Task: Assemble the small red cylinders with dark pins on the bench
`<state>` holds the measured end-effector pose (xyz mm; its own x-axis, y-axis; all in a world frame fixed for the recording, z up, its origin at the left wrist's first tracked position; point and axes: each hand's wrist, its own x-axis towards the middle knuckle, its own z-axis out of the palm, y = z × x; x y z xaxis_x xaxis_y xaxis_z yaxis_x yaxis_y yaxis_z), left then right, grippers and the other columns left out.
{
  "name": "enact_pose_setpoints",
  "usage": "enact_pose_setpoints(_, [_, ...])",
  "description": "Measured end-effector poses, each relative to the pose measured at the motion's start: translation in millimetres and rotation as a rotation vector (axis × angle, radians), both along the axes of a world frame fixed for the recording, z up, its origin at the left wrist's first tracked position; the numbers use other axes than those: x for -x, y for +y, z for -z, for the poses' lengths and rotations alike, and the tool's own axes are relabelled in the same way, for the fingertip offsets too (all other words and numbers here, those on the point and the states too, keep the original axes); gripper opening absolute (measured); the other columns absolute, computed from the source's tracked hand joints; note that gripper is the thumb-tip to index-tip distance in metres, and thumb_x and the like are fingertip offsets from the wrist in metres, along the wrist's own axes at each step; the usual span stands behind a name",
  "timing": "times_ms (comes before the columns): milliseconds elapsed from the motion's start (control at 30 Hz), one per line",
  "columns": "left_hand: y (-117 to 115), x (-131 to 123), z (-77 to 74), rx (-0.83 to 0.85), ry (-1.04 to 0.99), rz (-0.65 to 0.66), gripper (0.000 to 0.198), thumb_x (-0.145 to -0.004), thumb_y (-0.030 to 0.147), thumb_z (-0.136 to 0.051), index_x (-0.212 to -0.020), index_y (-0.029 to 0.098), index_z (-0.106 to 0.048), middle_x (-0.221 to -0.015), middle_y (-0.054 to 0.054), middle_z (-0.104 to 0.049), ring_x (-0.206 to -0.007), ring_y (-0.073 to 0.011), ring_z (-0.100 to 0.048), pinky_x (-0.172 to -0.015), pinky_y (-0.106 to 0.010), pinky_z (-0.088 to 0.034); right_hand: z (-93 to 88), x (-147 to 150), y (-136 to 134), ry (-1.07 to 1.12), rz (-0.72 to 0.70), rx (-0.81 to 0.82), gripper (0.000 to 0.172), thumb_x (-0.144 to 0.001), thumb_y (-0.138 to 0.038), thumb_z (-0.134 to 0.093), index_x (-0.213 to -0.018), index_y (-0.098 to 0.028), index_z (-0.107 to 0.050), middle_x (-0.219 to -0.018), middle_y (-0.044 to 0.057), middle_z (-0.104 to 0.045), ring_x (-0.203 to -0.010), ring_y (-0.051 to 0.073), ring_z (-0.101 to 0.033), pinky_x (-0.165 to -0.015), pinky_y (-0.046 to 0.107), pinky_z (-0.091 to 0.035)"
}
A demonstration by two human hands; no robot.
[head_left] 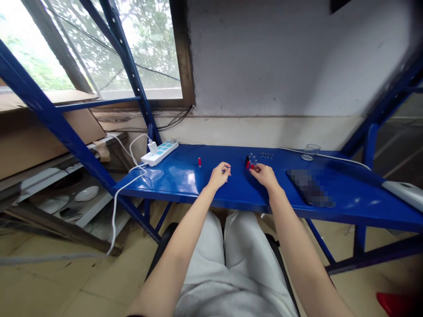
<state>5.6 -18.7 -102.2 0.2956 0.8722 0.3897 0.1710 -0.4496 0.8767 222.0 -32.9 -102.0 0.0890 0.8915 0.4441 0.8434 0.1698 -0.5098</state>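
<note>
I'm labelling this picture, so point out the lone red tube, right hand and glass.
Lone red tube (199,162): head view, on its red part.
Right hand (265,175): head view, on its back.
Glass (310,152): head view, on its clear side.

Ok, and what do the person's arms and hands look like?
The left hand and right hand wear no gloves, and no watch or bracelet shows. Both forearms are bare; a dark edge, perhaps a sleeve, shows where the left arm leaves the picture.
</note>
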Motion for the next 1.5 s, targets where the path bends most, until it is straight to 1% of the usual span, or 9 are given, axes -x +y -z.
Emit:
enact_pose_setpoints(100, [1, 0, 0.9, 0.003, 0.006, -0.012, 0.015, -0.080, 0.026, -0.046, -0.092, 0.017, -0.050, -0.065, 0.004, -0.055, -0.040, -0.0043, -0.048, -0.042, -0.017, -0.040, -1.6, -3, -1, -0.037, 0.079, 0.074, 0.019, -0.073, -0.036, -0.054, -0.072, -0.018, -0.061, -0.066, 0.004, -0.063, -0.062, 0.015, -0.056, -0.051, 0.023, -0.033])
enact_pose_setpoints(300, [1, -1, 0.9, 0.007, 0.019, -0.020, 0.015, -0.080, 0.025, -0.046, -0.092, 0.017, -0.050, -0.064, 0.004, -0.056, -0.041, -0.0037, -0.047, -0.042, -0.016, -0.039, -3.9, 4, 0, -0.105, 0.126, 0.137, 0.020, -0.076, -0.036, -0.052, -0.075, -0.018, -0.062, -0.069, 0.004, -0.063, -0.065, 0.015, -0.056, -0.051, 0.023, -0.031])
enact_pose_setpoints(500, [0, 0, 0.4, 0.008, 0.030, -0.020, 0.015, -0.080, 0.025, -0.046, -0.091, 0.017, -0.051, -0.064, 0.003, -0.056, -0.041, -0.0045, -0.048, -0.042, -0.017, -0.039, -5.3, 9, 6, -0.157, 0.120, 0.145, 0.021, -0.078, -0.037, -0.051, -0.074, -0.018, -0.061, -0.069, 0.004, -0.062, -0.064, 0.015, -0.055, -0.049, 0.023, -0.029])
enact_pose_setpoints(733, [0, 0, 0.5, -0.002, 0.040, -0.022, 0.015, -0.080, 0.026, -0.046, -0.090, 0.017, -0.051, -0.064, 0.003, -0.056, -0.041, -0.0045, -0.048, -0.042, -0.017, -0.039, -4.9, 10, 10, -0.148, 0.092, 0.147, 0.020, -0.078, -0.036, -0.051, -0.075, -0.019, -0.060, -0.070, 0.004, -0.062, -0.065, 0.015, -0.055, -0.049, 0.023, -0.029])
enact_pose_setpoints(933, [0, -1, 0.7, -0.005, 0.037, -0.021, 0.016, -0.080, 0.026, -0.046, -0.091, 0.017, -0.051, -0.063, 0.003, -0.056, -0.040, -0.0046, -0.048, -0.042, -0.017, -0.039, -3.1, 10, 13, -0.123, 0.097, 0.172, 0.021, -0.079, -0.038, -0.052, -0.077, -0.019, -0.061, -0.071, 0.004, -0.063, -0.066, 0.016, -0.056, -0.049, 0.023, -0.030])
enact_pose_setpoints(1100, [0, 0, 0.7, -0.001, 0.038, -0.023, 0.015, -0.079, 0.026, -0.047, -0.090, 0.017, -0.052, -0.063, 0.003, -0.056, -0.041, -0.0045, -0.048, -0.042, -0.017, -0.039, -0.7, 6, 11, -0.099, 0.121, 0.202, 0.024, -0.079, -0.041, -0.052, -0.082, -0.019, -0.061, -0.077, 0.005, -0.064, -0.071, 0.017, -0.057, -0.054, 0.024, -0.033])
enact_pose_setpoints(1167, [0, -1, 0.9, 0.000, 0.037, -0.021, 0.015, -0.079, 0.026, -0.047, -0.090, 0.017, -0.052, -0.063, 0.003, -0.056, -0.041, -0.0047, -0.048, -0.042, -0.017, -0.039, 0.4, 3, 10, -0.083, 0.147, 0.221, 0.023, -0.080, -0.040, -0.052, -0.084, -0.019, -0.061, -0.079, 0.005, -0.065, -0.073, 0.017, -0.058, -0.056, 0.024, -0.035])
enact_pose_setpoints(1367, [0, 0, 0.8, 0.001, 0.037, -0.013, 0.015, -0.079, 0.026, -0.046, -0.089, 0.017, -0.052, -0.063, 0.003, -0.056, -0.041, -0.0048, -0.048, -0.042, -0.017, -0.039, 2.1, -1, 7, -0.062, 0.189, 0.230, 0.016, -0.080, -0.023, -0.050, -0.091, -0.018, -0.061, -0.086, 0.007, -0.066, -0.080, 0.017, -0.059, -0.062, 0.024, -0.038])
enact_pose_setpoints(1500, [-1, 0, -0.2, 0.003, 0.045, -0.014, 0.015, -0.080, 0.027, -0.047, -0.089, 0.016, -0.052, -0.062, 0.003, -0.056, -0.041, -0.0050, -0.049, -0.042, -0.017, -0.039, 1.1, 1, 6, -0.058, 0.207, 0.221, 0.017, -0.079, -0.024, -0.051, -0.089, -0.017, -0.063, -0.086, 0.008, -0.067, -0.081, 0.019, -0.060, -0.061, 0.025, -0.038])
